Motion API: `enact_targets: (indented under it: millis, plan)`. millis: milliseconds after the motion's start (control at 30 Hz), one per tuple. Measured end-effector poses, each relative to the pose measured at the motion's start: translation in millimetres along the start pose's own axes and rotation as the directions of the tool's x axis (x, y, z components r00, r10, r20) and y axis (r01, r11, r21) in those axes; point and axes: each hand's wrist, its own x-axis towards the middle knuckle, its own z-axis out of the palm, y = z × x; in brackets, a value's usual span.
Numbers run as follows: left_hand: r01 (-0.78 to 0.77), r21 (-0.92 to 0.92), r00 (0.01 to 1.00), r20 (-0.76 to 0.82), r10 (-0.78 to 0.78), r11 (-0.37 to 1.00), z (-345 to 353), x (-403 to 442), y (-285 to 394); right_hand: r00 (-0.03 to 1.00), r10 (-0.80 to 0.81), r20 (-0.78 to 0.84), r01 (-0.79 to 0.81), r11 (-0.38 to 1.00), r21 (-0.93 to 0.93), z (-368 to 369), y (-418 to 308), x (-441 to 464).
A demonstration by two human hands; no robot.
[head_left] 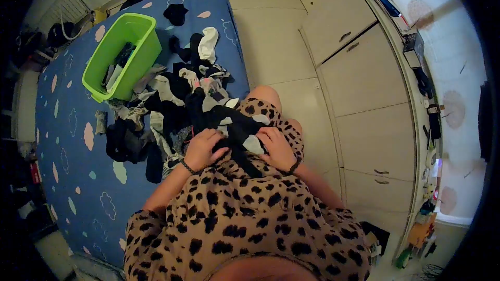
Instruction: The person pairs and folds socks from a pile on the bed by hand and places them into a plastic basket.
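Several black socks with white patches (237,127) lie bunched on my lap, over the leopard-print dress. My left hand (202,150) is closed on the left side of this bunch, its thumb pointing inward. On the right side, my right hand (278,149) has its fingers curled on the edge of a black and white sock (253,144). Exactly how much cloth each hand grips is partly hidden. Against my lap on the left spreads a loose pile of black, grey and white socks (166,91). A white sock (209,44) lies at its far end.
A green plastic bin (154,47) with a few rolled socks inside stands on the blue patterned bed (94,187). A black sock bundle (176,14) lies near the bed's far edge. Pale cabinets (364,73) line the right, across the tiled floor (276,41).
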Motion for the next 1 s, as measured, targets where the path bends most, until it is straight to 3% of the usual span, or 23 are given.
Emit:
enact_targets:
  millis: [67,100,200,267,333,400,467,500,533,567,600,667,733,833,867,900,933,1000]
  plan:
    - [0.021,-0.03,0.999,0.034,-0.02,0.999,1.9,-1.8,5.0,0.995,0.07,-0.065,-0.07,0.998,0.003,4.1,-6.8,-2.1]
    - [0.016,-0.031,0.999,0.045,-0.015,0.999,0.4,-4.2,3.3,0.981,0.065,-0.182,-0.061,0.998,0.024,9.4,-7.9,0.5]
    - [0.081,-0.124,0.99,0.124,-0.066,0.989,0.5,9.2,-11.0,0.986,0.093,-0.136,-0.08,0.992,0.096,11.7,-0.3,9.9]
    - [0.095,-0.119,0.993,0.082,-0.086,0.988,-7.6,32.5,19.2,0.97,0.102,-0.223,-0.075,0.989,0.127,2.7,-5.7,14.9]
    - [-0.082,-0.037,0.972,-0.223,0.072,0.996,-8.4,56.4,43.2,0.966,0.067,-0.249,-0.01,0.974,0.225,-10.7,-7.8,24.5]
    - [-0.091,-0.038,0.976,-0.202,0.081,0.995,3.5,68.3,26.3,0.948,0.09,-0.305,0.0,0.959,0.283,-14.1,0.0,29.5]
    - [-0.122,-0.063,0.993,-0.02,0.121,0.991,15.1,77.7,-9.3,0.94,0.252,-0.232,-0.132,0.891,0.434,-60.7,-25.0,40.4]
    - [0.191,-0.255,0.977,0.14,-0.159,0.948,9.4,81.6,-7.5,0.943,0.238,-0.231,-0.119,0.892,0.436,-66.3,-15.7,44.3]
    - [0.194,-0.245,0.977,0.131,-0.166,0.95,5.7,83.3,-13.1,0.926,0.317,-0.206,-0.128,0.776,0.617,-69.8,-3.1,47.3]
    - [0.237,-0.437,0.97,0.15,-0.189,0.868,5.6,84.7,-20.2,0.907,0.391,-0.16,-0.133,0.624,0.77,-72.5,4.8,49.0]
    - [0.269,-0.612,0.963,0.173,-0.206,0.744,2.9,87.6,-22.1,0.91,0.385,-0.157,-0.13,0.623,0.771,-75.3,6.7,49.8]
    - [0.259,-0.606,0.965,0.2,-0.171,0.752,-7.5,89.3,-26.7,0.858,0.508,-0.075,-0.241,0.527,0.815,-81.4,12.8,50.1]
    - [0.358,-0.661,0.933,0.279,-0.227,0.659,-8.7,84.2,-33.4,0.871,0.489,-0.035,-0.266,0.532,0.804,-56.7,50.7,48.8]
    - [0.416,-0.675,0.906,0.369,-0.209,0.61,-11.3,71.3,-32.9,0.826,0.557,0.087,-0.396,0.464,0.792,-48.0,50.8,51.0]
    - [0.432,-0.689,0.895,0.408,-0.182,0.582,-11.3,67.4,-31.2,0.803,0.579,0.139,-0.378,0.315,0.87,-46.6,47.0,53.6]
    - [0.318,-0.654,0.941,0.306,-0.144,0.687,-9.1,63.8,-30.6,0.781,0.593,0.193,-0.348,0.157,0.924,-47.0,43.9,55.8]
    - [0.32,-0.654,0.94,0.309,-0.143,0.686,-4.4,64.0,-35.9,0.78,0.595,0.194,-0.348,0.155,0.924,-42.1,58.7,55.8]
    - [0.168,-0.681,0.985,0.141,-0.098,0.712,5.6,63.8,-46.4,0.737,0.621,0.269,-0.469,0.182,0.865,-31.7,86.2,54.2]
